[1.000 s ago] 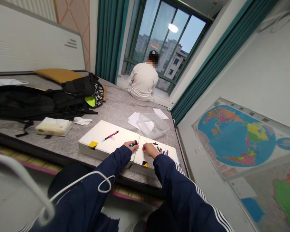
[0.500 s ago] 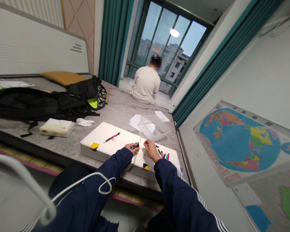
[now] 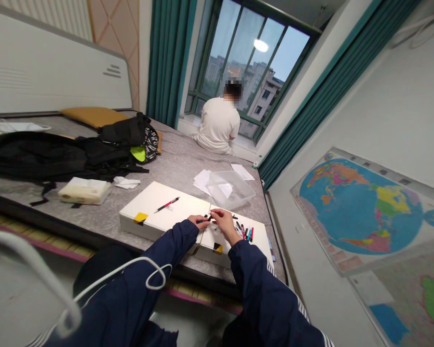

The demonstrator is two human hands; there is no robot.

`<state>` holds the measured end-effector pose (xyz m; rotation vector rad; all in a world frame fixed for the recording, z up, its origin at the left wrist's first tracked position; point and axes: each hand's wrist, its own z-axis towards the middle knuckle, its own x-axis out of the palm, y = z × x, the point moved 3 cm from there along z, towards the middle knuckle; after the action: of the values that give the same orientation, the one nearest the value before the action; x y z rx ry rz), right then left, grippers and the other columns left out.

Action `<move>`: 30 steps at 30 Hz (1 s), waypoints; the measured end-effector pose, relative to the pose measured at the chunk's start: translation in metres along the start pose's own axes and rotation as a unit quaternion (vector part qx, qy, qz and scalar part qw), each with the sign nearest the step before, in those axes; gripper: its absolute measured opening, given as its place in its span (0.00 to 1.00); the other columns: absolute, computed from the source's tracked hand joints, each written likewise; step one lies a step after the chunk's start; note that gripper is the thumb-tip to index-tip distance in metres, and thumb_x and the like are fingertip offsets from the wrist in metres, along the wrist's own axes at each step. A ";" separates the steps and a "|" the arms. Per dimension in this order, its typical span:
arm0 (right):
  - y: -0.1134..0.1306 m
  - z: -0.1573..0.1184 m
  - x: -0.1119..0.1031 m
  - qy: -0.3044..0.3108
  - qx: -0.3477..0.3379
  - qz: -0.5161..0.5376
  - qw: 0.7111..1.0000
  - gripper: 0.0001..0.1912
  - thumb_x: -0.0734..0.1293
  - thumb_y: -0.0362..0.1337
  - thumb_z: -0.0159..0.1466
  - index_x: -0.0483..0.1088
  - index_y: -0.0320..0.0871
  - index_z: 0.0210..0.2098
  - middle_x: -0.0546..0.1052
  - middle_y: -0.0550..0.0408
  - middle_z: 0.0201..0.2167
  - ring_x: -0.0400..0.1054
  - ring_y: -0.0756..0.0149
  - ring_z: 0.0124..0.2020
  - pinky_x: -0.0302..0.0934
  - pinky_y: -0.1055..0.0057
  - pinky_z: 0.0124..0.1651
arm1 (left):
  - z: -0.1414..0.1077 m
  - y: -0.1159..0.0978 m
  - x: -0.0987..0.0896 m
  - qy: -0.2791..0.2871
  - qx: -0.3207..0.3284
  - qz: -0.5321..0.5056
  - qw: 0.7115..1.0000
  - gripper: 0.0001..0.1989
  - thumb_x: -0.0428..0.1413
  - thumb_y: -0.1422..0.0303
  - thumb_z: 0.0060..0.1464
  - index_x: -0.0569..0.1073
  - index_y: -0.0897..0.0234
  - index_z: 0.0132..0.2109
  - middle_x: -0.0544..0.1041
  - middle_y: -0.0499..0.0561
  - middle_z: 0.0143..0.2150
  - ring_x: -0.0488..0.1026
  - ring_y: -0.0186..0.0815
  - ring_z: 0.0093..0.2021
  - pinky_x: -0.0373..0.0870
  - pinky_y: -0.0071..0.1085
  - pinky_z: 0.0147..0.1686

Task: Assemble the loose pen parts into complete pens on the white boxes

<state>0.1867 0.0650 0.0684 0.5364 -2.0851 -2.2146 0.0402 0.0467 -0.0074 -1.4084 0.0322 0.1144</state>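
Observation:
Two white boxes lie side by side at the bed's edge, a left box [image 3: 148, 197] and a right box [image 3: 217, 248]. My left hand [image 3: 198, 221] is closed round small dark parts above the seam between them. Touching the same parts from the right, my right hand [image 3: 224, 222] has its fingers pinched together. Which small part each hand holds is too small to tell apart. A red and black pen [image 3: 167, 205] rests on the left box. Several pens and coloured pen parts [image 3: 246, 232] lie on the right box, beside my right hand.
Behind the boxes are a clear plastic bin [image 3: 233, 190] and white papers [image 3: 201, 182]. A tissue pack [image 3: 84, 191] and a black backpack [image 3: 65, 154] lie left. A person [image 3: 219, 123] sits by the window, back turned. A white cable [image 3: 123, 270] crosses my left sleeve.
My right hand has moved left, up to my left hand, and its fingertips now meet the small dark parts there. The left hand has stayed nearly in place.

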 end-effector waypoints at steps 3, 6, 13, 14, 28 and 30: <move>-0.001 0.000 -0.003 -0.001 0.014 0.010 1.000 0.17 0.71 0.44 0.52 0.76 0.39 0.36 0.78 0.49 0.34 0.72 0.62 0.33 0.69 0.67 0.34 | 0.001 0.002 0.000 -0.005 0.004 0.019 1.000 0.20 0.63 0.56 0.39 0.81 0.68 0.36 0.80 0.57 0.33 0.75 0.40 0.33 0.70 0.36 0.38; -0.004 -0.001 -0.004 0.026 0.020 0.004 0.999 0.17 0.71 0.44 0.53 0.76 0.39 0.37 0.78 0.49 0.35 0.72 0.63 0.33 0.69 0.68 0.34 | 0.002 0.006 0.000 -0.011 0.002 0.020 1.000 0.21 0.62 0.55 0.39 0.80 0.68 0.36 0.80 0.57 0.33 0.76 0.41 0.34 0.70 0.37 0.38; 0.001 0.006 -0.028 0.023 -0.017 -0.104 0.994 0.21 0.65 0.41 0.60 0.71 0.41 0.52 0.78 0.48 0.39 0.73 0.64 0.33 0.67 0.70 0.32 | 0.003 0.008 0.001 -0.017 -0.012 -0.007 1.000 0.22 0.64 0.55 0.37 0.80 0.69 0.36 0.80 0.58 0.33 0.77 0.42 0.34 0.71 0.37 0.39; 0.003 0.008 -0.036 0.005 -0.022 -0.136 0.990 0.20 0.64 0.40 0.61 0.71 0.40 0.51 0.79 0.47 0.38 0.73 0.65 0.32 0.67 0.70 0.33 | 0.002 0.008 0.002 -0.021 -0.019 -0.018 0.999 0.22 0.65 0.55 0.36 0.80 0.69 0.35 0.80 0.58 0.32 0.77 0.42 0.33 0.72 0.37 0.38; -0.006 -0.005 -0.040 0.088 -0.014 -0.518 0.851 0.05 0.69 0.32 0.55 0.78 0.41 0.29 0.79 0.50 0.26 0.71 0.64 0.31 0.58 0.74 0.37 | -0.004 -0.005 0.006 -0.042 -0.090 -0.133 0.986 0.25 0.68 0.56 0.31 0.79 0.70 0.35 0.80 0.58 0.31 0.78 0.40 0.29 0.76 0.34 0.32; -0.005 -0.002 -0.043 0.083 -0.013 -0.529 0.845 0.05 0.68 0.33 0.56 0.78 0.41 0.30 0.79 0.50 0.28 0.71 0.64 0.32 0.58 0.74 0.38 | -0.004 -0.006 0.006 -0.047 -0.091 -0.143 0.985 0.26 0.68 0.54 0.31 0.79 0.71 0.35 0.80 0.58 0.31 0.78 0.40 0.29 0.76 0.34 0.32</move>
<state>0.2285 0.0750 0.0726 2.2086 -1.8315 -2.4108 0.0470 0.0422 -0.0024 -1.5731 -0.2633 -0.0556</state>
